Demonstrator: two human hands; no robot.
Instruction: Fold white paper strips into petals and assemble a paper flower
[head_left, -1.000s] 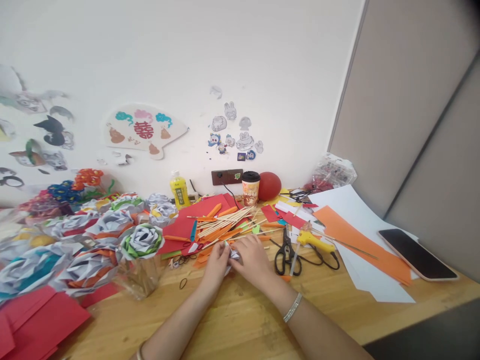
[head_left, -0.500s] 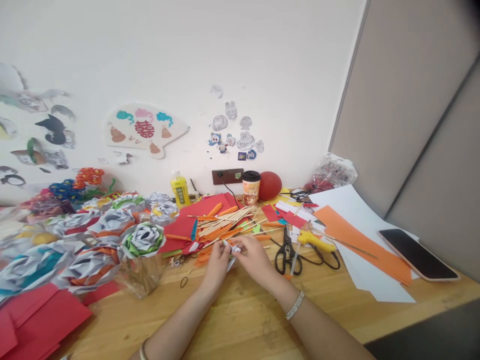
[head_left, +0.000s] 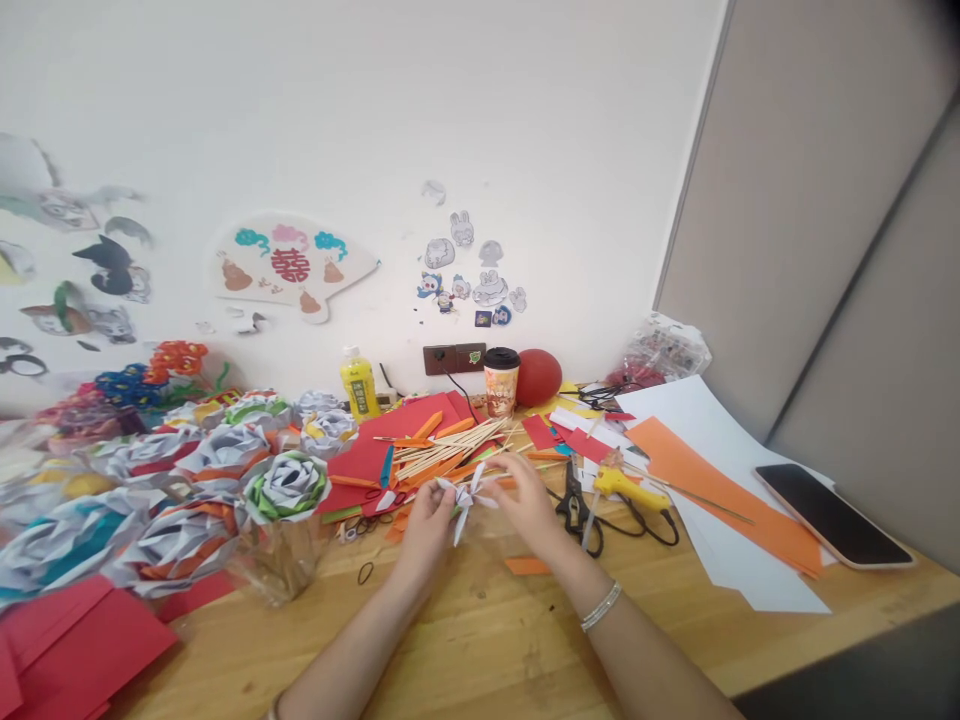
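A small white folded-paper flower with pointed petals spread outward is between my hands, over the near side of the craft pile. My left hand pinches it at its left side. On the other side, the thumb and curved fingers of my right hand are at the petal tips. Part of the flower's base is hidden by my left fingers. Just beyond it lie thin wooden sticks and folded orange paper strips. Black scissors and a yellow glue gun rest to the right of my right hand.
Large paper flowers crowd the left side, one bunch in a clear holder. Red paper sheets lie front left. A lidded cup, a yellow bottle and a red balloon stand behind. A phone lies right on paper.
The white paper piece, mostly covered by my fingers before, now shows as a flower with spread petals. My right hand has shifted slightly right and its fingers have widened. An orange scrap beside it shows more.
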